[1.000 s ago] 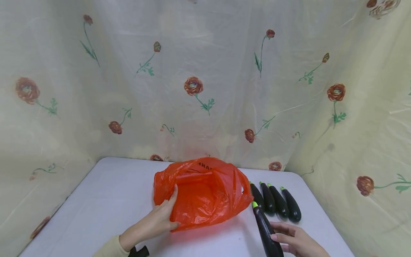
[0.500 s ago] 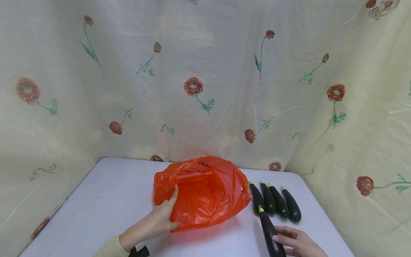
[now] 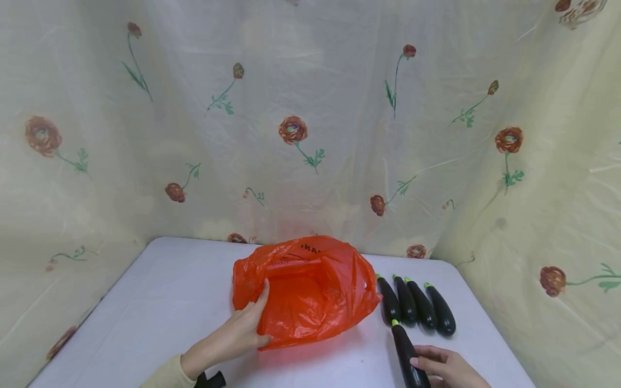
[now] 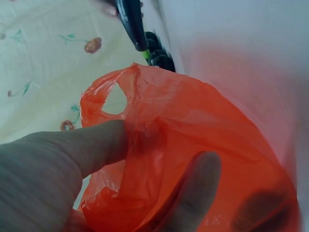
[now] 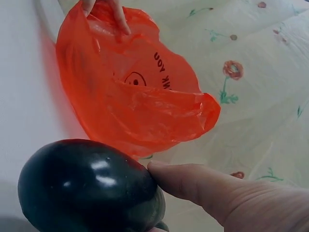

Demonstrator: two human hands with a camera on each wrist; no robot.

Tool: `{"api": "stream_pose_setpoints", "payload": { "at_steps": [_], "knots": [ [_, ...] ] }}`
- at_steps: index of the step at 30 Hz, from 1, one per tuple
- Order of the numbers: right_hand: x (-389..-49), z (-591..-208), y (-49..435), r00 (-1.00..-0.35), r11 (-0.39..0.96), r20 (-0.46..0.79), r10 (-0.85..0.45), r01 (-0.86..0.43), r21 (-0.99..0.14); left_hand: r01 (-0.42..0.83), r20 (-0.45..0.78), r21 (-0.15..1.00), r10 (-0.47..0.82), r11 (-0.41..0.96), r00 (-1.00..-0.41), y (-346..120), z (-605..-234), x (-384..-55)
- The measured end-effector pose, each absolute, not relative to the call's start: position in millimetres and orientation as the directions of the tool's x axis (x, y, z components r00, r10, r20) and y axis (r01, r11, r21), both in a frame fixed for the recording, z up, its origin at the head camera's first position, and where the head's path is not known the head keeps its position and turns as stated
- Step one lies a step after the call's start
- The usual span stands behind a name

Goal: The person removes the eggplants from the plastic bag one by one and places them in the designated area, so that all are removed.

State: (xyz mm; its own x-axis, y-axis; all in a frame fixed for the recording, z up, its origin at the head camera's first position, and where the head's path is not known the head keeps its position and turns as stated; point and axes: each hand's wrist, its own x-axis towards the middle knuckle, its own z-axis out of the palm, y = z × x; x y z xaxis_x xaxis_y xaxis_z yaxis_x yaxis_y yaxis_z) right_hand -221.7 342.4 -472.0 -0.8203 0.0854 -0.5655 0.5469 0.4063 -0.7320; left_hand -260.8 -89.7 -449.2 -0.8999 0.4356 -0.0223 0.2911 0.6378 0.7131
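My right hand (image 3: 448,369) grips a dark glossy eggplant (image 3: 407,355) by its thick near end. Its bright green stem end points away from me, close to the other eggplants. In the right wrist view the thumb (image 5: 193,181) presses along the side of this eggplant. My left hand (image 3: 242,328) holds the left edge of a red plastic bag (image 3: 315,318), whose wide mouth faces me. In the left wrist view some fingers lie over the film and the dark shape of another shows through it. The inside of the bag is bare film with black print at the back.
Several more eggplants (image 3: 441,312) lie in a row on the white table (image 3: 170,302), right beside the bag's right edge. A flower-patterned sheet (image 3: 339,161) hangs behind and at both sides. A black object (image 3: 211,380) shows at the front beside my left sleeve.
The right hand has drawn its eggplant a little toward me and slightly right, off the bag's right corner. The left hand and the bag have hardly moved.
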Motion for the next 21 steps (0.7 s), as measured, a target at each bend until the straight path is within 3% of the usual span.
{"api": "stream_pose_setpoints", "payload": {
  "at_steps": [21],
  "knots": [
    [-219.3,-484.1,346.1,-0.885,0.601,-0.435,0.164,0.439,-0.668,0.287,-0.032,0.701,0.43,0.653,-0.902,-88.6,-448.4,-261.9]
  ]
}}
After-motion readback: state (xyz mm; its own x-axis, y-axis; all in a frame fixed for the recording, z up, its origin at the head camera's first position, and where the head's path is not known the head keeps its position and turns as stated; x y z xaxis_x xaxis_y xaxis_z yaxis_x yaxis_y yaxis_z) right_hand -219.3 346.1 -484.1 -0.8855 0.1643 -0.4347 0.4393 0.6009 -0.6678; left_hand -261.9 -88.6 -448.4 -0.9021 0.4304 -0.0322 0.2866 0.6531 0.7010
